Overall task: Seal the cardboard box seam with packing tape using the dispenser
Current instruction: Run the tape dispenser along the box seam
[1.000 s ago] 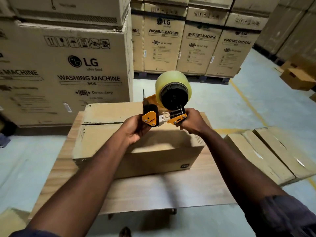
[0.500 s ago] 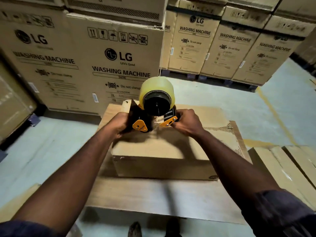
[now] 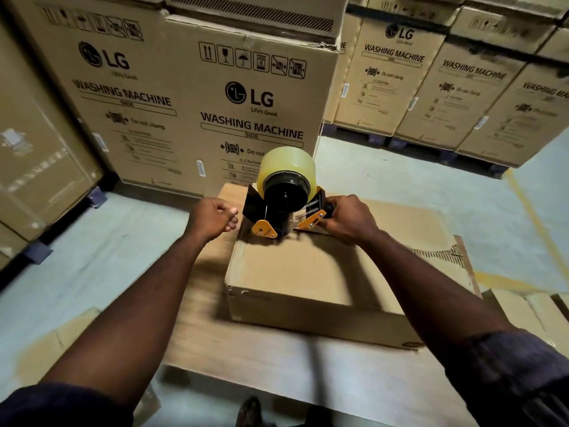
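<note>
Cardboard is what everything rests on: the cardboard box [image 3: 311, 272] you are sealing sits on a flat cardboard sheet [image 3: 277, 365] that serves as your bench, its top face turned up towards you. Your tape dispenser [image 3: 284, 208] stands on the far left part of that top, near the far edge, with the yellowish tape roll [image 3: 288, 163] riding high and the orange-tipped front end down against the board. That looks like a starting position, chosen so 1 pull towards you can run the strip along the seam. The seam itself is hard to pick out in this light, so I cannot tell whether the dispenser is lined up on it.

Your right hand [image 3: 346, 218] is wrapped around the black handle at the right side of the dispenser, fingers curled tight, which gives you the downward pressure the roller needs. Your left hand [image 3: 212, 218] sits just beside the dispenser's left side, fingers loosely curled with thumb against fingertips; whether it is pinching a free tape end I cannot tell, since no strip shows there.

No tape is visible on the box top yet, so judge the task as barely begun. Behind, stacked washing machine cartons [image 3: 246, 97] stand well apart from your work
</note>
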Demonstrator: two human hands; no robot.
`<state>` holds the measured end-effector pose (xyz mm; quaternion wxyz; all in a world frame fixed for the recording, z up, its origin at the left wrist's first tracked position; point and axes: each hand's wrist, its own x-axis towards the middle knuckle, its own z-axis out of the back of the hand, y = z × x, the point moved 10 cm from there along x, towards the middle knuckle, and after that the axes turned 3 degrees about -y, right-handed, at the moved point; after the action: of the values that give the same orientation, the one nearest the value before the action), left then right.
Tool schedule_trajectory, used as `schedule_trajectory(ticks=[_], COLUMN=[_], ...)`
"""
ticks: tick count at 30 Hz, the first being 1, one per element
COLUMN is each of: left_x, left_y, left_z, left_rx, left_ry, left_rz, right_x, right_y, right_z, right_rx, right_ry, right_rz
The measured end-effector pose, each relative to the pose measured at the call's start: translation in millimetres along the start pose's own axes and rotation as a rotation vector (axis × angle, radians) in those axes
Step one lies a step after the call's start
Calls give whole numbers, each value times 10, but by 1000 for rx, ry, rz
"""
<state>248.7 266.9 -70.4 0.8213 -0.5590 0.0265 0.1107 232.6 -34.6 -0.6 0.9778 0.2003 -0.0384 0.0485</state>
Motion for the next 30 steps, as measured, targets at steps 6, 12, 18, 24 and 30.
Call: schedule_trajectory(ticks=[6, 12, 18, 24, 30], left_x=[-17, 5, 56, -99, -164], left_y=[145, 783, 488, 196, 101], left_z=[-122, -447, -66, -365, -294], left_rx=[138, 104, -87, -106, 55], left_ry=[-80, 69, -251, -98, -174], left_rz=[-8, 185, 120, -5, -166], right_x=[26, 18, 79, 101, 38], right_y=[-36, -58, -35, 128, 15], right_z=[-163, -261, -350, -384, -366], right_rx=[-52, -103, -14, 15, -62], right_ry=[31, 71, 337, 388, 332], right_rz=[34, 53, 15, 76, 104])
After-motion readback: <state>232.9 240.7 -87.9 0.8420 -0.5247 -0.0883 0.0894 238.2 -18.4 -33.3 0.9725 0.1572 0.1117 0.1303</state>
